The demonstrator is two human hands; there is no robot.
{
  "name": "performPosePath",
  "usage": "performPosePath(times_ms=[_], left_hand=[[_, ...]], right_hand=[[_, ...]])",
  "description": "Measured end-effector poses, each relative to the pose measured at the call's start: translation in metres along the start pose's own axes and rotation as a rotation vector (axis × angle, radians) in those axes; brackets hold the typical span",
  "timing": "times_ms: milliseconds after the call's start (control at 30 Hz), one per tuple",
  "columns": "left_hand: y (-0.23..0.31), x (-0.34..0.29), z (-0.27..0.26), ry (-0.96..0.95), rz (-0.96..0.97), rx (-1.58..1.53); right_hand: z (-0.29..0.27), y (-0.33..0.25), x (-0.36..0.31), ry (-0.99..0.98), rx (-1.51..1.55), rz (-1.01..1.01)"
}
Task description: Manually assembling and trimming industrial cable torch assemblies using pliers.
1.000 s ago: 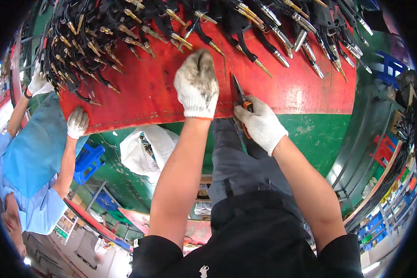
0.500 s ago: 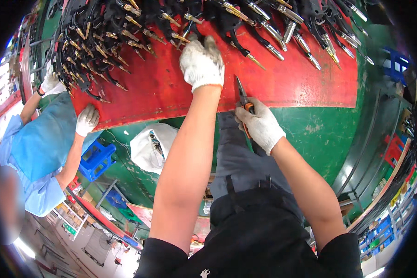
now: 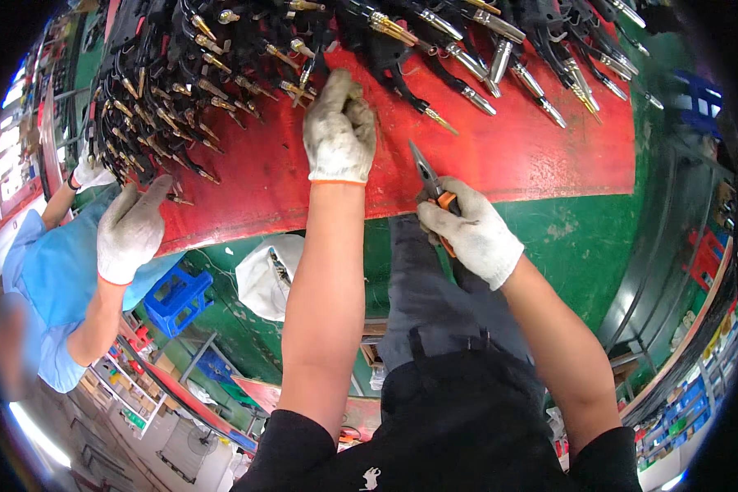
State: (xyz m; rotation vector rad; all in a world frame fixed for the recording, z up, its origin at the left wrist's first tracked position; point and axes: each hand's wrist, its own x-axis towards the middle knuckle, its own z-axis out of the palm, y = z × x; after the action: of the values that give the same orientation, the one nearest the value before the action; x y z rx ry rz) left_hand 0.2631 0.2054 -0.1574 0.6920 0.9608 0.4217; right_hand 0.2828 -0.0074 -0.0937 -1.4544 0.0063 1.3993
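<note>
My right hand (image 3: 473, 235), in a white knit glove, holds needle-nose pliers (image 3: 436, 187) with orange-and-black handles, jaws pointing up and away over the red table edge. The jaws touch nothing. My left hand (image 3: 340, 131), in a soiled white glove, is raised with its fingers curled together. Its fingertips are beside the brass end of a welding torch (image 3: 307, 75); whatever they may hold is hidden. Several black welding torches with bent necks lie along the far side, bare brass ends (image 3: 168, 119) at left and silver nozzles (image 3: 477, 100) at right.
The torches lie on a red sheet (image 3: 500, 164) on the table. At left a person in blue holds a gloved hand (image 3: 131, 234) by the torch ends. A white bag (image 3: 262, 283) and a blue stool (image 3: 176, 299) stand below the table edge, over the green floor (image 3: 549, 262).
My left hand has drawn back slightly and to the left, away from the torch it was at. The pliers have shifted a little. The co-worker's near hand has risen from the table edge, finger extended.
</note>
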Motion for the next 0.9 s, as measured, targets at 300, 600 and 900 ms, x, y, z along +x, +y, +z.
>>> performPosePath(times_ms=[300,600,900], left_hand=[[0.008,0.001,-0.018,-0.129,0.048,-0.073],[0.01,0.005,-0.025,-0.21,-0.03,-0.141],[0.014,0.006,-0.027,-0.194,-0.041,-0.098]], right_hand=[[0.018,-0.012,0.041,-0.083,0.024,-0.117],[0.012,-0.021,0.059,-0.112,-0.258,-0.146],[-0.018,-0.089,0.056,-0.224,-0.799,-0.128]])
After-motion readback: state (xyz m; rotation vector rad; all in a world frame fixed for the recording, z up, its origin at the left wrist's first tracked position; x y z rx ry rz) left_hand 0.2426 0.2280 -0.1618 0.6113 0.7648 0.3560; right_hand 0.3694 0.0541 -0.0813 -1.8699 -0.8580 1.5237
